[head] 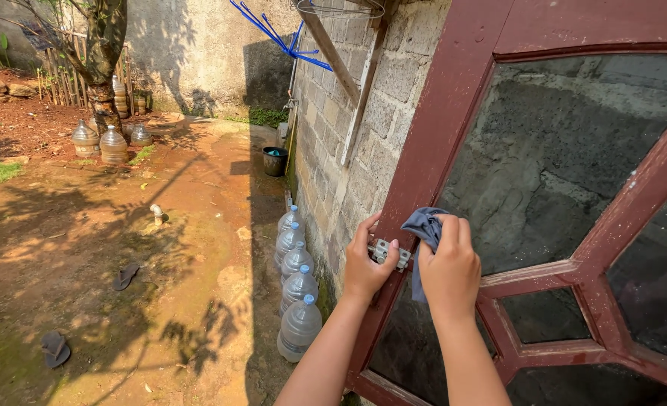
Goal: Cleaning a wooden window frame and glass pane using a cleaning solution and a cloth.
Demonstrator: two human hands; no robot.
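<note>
- left hand (365, 265): fingers pinch the metal latch (388, 253) on the red window frame (431, 150).
- right hand (449, 271): closed around a blue-grey cloth (423, 224), pressed just beside the latch.
- best practice: steady the latch, rub firmly with short strokes.

Held: my left hand (365, 265) pinches a small metal latch (390, 253) on the dark red window frame (431, 150); my right hand (449, 271) presses a blue-grey cloth (423, 224) beside it. Nearby: a row of clear water jugs (297, 289) along the block wall (348, 135), a black bucket (275, 161), and sandals (125, 277) on the dirt.
</note>
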